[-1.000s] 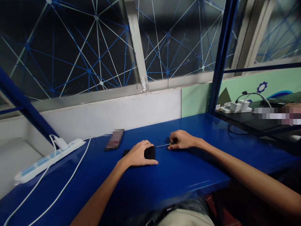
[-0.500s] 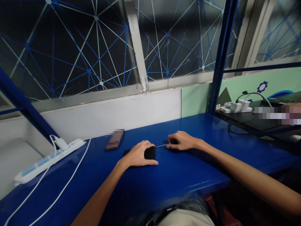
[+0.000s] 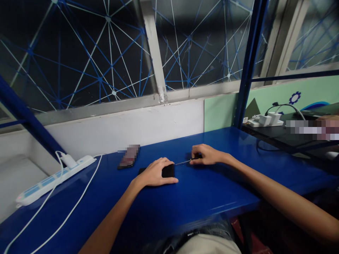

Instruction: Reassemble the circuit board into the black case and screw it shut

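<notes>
A flat black object (image 3: 168, 171) lies on the blue table (image 3: 209, 187). My left hand (image 3: 156, 173) rests over it, with the thumb and fingers wrapped round its edges. To the right, my right hand (image 3: 204, 155) is closed round the dark handle of a thin screwdriver-like tool (image 3: 182, 162). The tool's metal shaft points left, and its tip is at the right edge of the black object; whether it touches cannot be made out.
A phone (image 3: 129, 156) lies behind my left hand. At the left is a white power strip (image 3: 57, 180) with white cables. Another power strip (image 3: 266, 121) stands on a black desk at the right, near a person's partly visible hand.
My right hand has shifted slightly up and to the right, and its grip on the tool's handle has changed. My left hand has hardly moved.
</notes>
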A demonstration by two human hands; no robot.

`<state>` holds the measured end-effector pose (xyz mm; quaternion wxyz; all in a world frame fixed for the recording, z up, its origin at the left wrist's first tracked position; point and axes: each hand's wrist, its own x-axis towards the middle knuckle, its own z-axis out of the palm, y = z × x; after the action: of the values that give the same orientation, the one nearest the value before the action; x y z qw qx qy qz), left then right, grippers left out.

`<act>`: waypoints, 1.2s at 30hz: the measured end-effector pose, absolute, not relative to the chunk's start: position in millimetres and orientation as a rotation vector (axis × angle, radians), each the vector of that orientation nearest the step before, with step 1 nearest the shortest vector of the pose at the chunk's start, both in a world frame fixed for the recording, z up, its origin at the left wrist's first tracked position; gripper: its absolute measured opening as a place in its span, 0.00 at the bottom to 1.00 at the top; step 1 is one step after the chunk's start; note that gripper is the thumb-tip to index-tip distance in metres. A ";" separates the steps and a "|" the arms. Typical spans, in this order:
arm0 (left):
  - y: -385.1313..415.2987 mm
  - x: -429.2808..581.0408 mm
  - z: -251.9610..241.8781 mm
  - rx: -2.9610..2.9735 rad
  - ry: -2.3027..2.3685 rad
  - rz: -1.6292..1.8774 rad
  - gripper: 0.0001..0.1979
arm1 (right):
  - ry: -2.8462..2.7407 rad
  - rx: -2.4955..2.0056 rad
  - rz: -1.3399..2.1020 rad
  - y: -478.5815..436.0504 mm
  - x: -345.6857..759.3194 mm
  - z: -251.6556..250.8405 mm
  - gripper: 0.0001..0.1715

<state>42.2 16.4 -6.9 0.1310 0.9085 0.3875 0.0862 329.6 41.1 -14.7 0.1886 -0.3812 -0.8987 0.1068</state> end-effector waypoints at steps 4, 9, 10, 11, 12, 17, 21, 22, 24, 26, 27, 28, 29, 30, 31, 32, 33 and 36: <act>15.2 42.6 -5.0 2.635 1.119 0.243 0.38 | -2.509 -1.121 0.356 38.7 326.5 -14.1 0.18; 14.5 43.1 -4.6 2.636 1.121 0.231 0.37 | -2.526 -1.170 0.353 36.9 323.3 -16.3 0.15; 14.6 43.2 -4.7 2.636 1.122 0.231 0.37 | -2.528 -1.162 0.346 36.4 322.8 -16.2 0.15; 14.7 43.3 -4.9 2.637 1.122 0.230 0.37 | -2.531 -1.153 0.340 35.8 322.5 -15.9 0.16; 14.9 43.4 -5.1 2.638 1.120 0.230 0.38 | -2.534 -1.146 0.336 35.2 322.3 -15.4 0.16; 14.7 43.8 -4.9 2.633 1.120 0.240 0.38 | -2.553 -1.125 0.372 34.6 324.0 -12.3 0.17; 14.4 43.4 -4.9 2.625 1.129 0.233 0.39 | -2.591 -1.126 0.349 37.8 326.4 -13.4 0.21; 14.5 43.1 -5.1 2.627 1.129 0.233 0.39 | -2.598 -1.136 0.325 38.6 326.5 -14.3 0.23; 15.1 42.2 -5.7 2.638 1.132 0.226 0.41 | -2.599 -1.153 0.286 40.0 326.0 -16.3 0.24; 15.8 41.4 -6.3 2.648 1.146 0.205 0.44 | -2.594 -1.154 0.281 40.5 325.0 -18.3 0.23; 16.2 41.1 -6.6 2.650 1.155 0.195 0.45 | -2.593 -1.156 0.289 40.4 324.3 -19.0 0.22; 16.5 40.9 -6.8 2.649 1.163 0.187 0.45 | -2.589 -1.162 0.302 40.0 323.7 -19.5 0.21; 16.7 40.9 -6.9 2.644 1.168 0.181 0.45 | -2.583 -1.170 0.315 39.5 323.1 -19.7 0.20; 16.9 41.0 -7.0 2.638 1.170 0.178 0.45 | -2.575 -1.178 0.332 38.8 322.5 -19.7 0.19; 17.1 41.2 -7.0 2.633 1.169 0.175 0.45 | -2.568 -1.183 0.349 38.0 322.0 -19.5 0.18; 17.2 41.4 -7.0 2.631 1.166 0.171 0.45 | -2.562 -1.183 0.363 37.1 321.6 -19.2 0.17; 17.3 41.7 -7.1 2.630 1.165 0.171 0.45 | -2.561 -1.179 0.371 36.3 321.2 -18.7 0.16; 17.4 42.1 -7.3 2.635 1.151 0.179 0.44 | -2.578 -1.169 0.355 34.1 320.0 -17.0 0.16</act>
<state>42.1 17.4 -7.3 0.1299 0.9069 0.3962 0.0615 320.0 34.1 -17.0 0.1440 -0.4056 -0.8942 0.1230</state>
